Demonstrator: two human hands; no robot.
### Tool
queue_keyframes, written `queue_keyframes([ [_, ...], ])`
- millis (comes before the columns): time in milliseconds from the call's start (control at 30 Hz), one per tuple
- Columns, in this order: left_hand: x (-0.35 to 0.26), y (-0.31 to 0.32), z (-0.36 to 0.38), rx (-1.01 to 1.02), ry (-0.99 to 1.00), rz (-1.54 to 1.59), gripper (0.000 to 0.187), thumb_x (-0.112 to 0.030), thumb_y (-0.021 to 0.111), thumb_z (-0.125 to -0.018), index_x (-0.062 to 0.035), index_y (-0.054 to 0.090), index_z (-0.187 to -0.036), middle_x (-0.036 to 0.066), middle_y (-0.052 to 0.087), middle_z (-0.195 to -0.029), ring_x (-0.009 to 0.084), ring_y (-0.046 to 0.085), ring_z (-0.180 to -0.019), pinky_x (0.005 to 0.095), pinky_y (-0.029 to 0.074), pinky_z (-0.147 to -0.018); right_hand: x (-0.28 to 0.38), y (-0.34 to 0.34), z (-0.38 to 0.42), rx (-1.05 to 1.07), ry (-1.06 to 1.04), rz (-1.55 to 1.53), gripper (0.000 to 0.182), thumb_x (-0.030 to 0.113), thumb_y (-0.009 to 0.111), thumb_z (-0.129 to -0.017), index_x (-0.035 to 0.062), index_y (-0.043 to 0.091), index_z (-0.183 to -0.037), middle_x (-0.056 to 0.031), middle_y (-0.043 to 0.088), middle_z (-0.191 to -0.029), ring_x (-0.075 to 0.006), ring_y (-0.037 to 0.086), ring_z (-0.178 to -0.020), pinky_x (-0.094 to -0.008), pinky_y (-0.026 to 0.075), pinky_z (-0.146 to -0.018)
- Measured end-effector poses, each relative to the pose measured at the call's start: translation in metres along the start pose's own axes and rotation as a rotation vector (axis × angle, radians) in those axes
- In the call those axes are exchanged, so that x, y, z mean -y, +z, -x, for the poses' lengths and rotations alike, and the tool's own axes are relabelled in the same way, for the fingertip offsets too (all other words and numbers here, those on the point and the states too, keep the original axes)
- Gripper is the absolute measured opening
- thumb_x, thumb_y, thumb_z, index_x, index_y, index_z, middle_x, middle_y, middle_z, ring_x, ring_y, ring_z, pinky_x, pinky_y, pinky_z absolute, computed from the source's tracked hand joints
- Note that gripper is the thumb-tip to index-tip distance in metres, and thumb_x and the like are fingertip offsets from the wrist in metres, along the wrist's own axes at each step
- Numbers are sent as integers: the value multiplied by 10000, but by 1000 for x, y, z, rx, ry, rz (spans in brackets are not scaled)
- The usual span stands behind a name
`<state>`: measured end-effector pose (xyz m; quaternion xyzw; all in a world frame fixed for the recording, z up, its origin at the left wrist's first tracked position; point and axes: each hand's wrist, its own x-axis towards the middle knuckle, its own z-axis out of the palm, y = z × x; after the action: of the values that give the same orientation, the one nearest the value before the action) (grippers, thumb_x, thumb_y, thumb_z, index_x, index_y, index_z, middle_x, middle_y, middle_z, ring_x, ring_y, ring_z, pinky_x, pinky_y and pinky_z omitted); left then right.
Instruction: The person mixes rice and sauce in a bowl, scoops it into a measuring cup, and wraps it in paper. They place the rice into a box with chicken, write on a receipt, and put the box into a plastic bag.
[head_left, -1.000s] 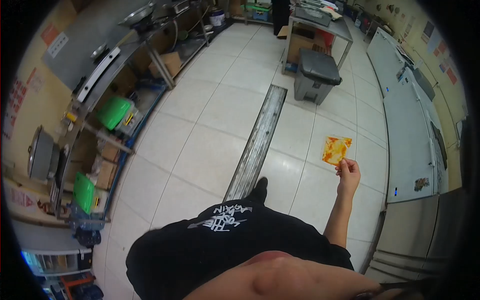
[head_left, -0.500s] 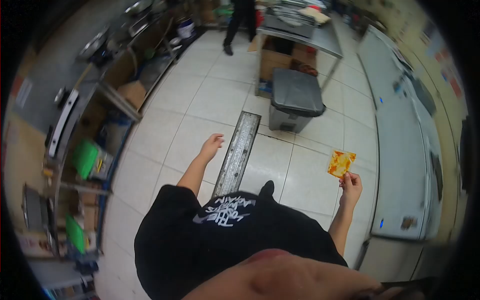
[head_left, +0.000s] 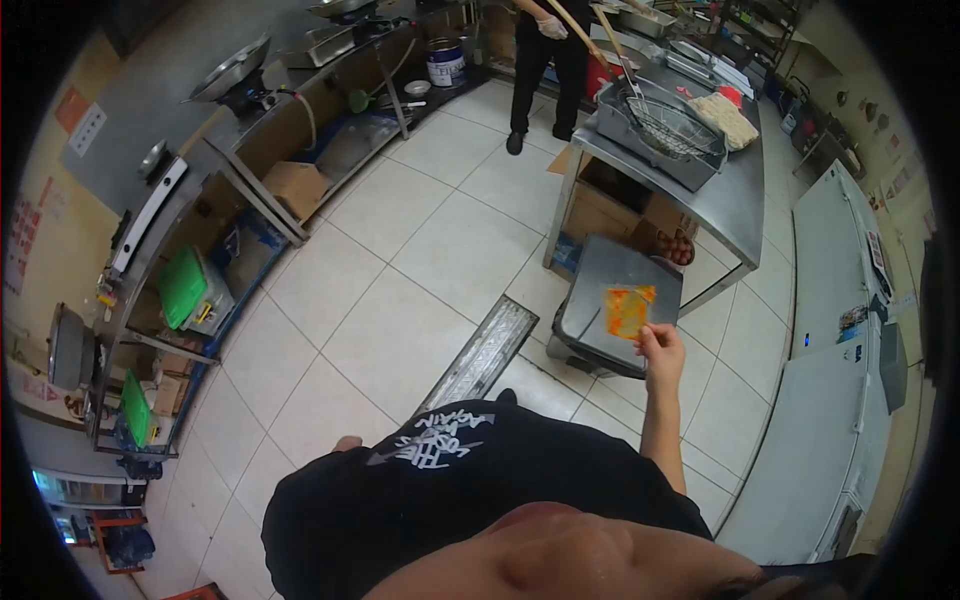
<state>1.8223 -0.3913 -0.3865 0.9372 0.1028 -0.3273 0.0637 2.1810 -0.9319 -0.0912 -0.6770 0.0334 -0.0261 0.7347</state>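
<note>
In my right hand [head_left: 662, 353] is a small, flat, see-through packet [head_left: 628, 312] smeared orange and yellow inside, pinched at its lower right corner between thumb and fingers. It overlaps the grey lid of a waste bin [head_left: 590, 265] in this view. The lid looks closed. Only a small bit of my left hand [head_left: 348, 443] shows beside my black shirt, with its fingers hidden.
Beyond the bin stands a steel table [head_left: 735, 215] bearing a grey basin [head_left: 690, 170] with a wire strainer. A person [head_left: 545, 75] with a gloved hand is behind it. White chest freezers [head_left: 810, 400] line the right, a steel counter [head_left: 240, 135] the left. A metal drain cover [head_left: 480, 350] crosses the tiles.
The bin and table appear nearer, and the packet now overlaps the bin lid instead of the floor tiles. My left hand has dropped back towards my side, mostly out of sight.
</note>
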Motion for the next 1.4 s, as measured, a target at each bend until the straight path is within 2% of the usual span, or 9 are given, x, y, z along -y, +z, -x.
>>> queue_keyframes([
  [400,-282,-282,-77,-258,-23,1002,240,-160,464,-802,-75,511,-1022,95,570,-936,190,543,-841,287,418,-750,-94,-8,-124,438,141,217,72,67,554,-775,-5,550,-782,-57,558,-675,-100,516,-540,-216,438,-513],
  [667,-225,37,102,226,-471,184,221,-194,468,-743,-54,568,-881,176,560,-903,307,538,-838,410,432,-735,-208,-18,-113,738,280,346,71,70,566,-752,6,561,-781,-58,572,-662,-105,525,-586,-231,419,-533],
  [867,-328,105,214,356,-716,703,235,-175,449,-748,-58,557,-921,156,557,-917,290,539,-845,401,436,-737,-222,-57,-161,579,-21,1090,122,158,569,-702,57,581,-770,-165,581,-715,-308,577,-659,-378,453,-587],
  [1033,-344,152,213,201,-752,957,246,-186,444,-760,-55,551,-939,156,555,-932,292,536,-855,401,434,-745,-268,-50,-152,1200,-6,1476,392,337,511,-725,45,547,-984,-202,578,-849,-322,573,-776,-403,451,-685],
  [1100,-332,176,212,141,-734,1012,250,-190,442,-765,-54,549,-946,156,554,-938,293,536,-860,401,433,-748,-286,-23,-118,1717,280,1741,584,450,493,-728,25,461,-1128,-217,538,-1000,-333,557,-865,-419,450,-716],
  [1233,-280,238,230,-20,-723,1033,259,-199,439,-774,-52,544,-960,155,552,-951,294,534,-868,400,431,-754,-156,100,13,1526,1256,1109,728,569,508,-697,41,410,-1189,-181,439,-1174,-361,468,-1018,-462,428,-753],
  [1300,-251,276,248,-198,-652,831,264,-203,437,-779,-50,542,-967,155,552,-957,295,533,-872,400,430,-757,-142,145,70,2094,303,554,626,491,516,-728,53,439,-1169,-199,475,-1119,-316,477,-1020,-443,437,-746],
  [1333,-243,301,263,-516,-515,363,266,-205,436,-782,-50,540,-971,155,551,-960,296,533,-874,400,429,-759,-137,174,95,2197,200,494,606,479,516,-728,52,447,-1152,-198,481,-1101,-312,482,-1001,-440,439,-737],
  [1400,-196,118,320,-306,-1019,1155,384,-329,451,-812,-45,497,-1066,183,524,-1049,316,505,-961,383,392,-828,-126,223,140,2208,479,904,566,455,516,-729,48,462,-1119,-196,492,-1066,-304,493,-965,-434,443,-719],
])
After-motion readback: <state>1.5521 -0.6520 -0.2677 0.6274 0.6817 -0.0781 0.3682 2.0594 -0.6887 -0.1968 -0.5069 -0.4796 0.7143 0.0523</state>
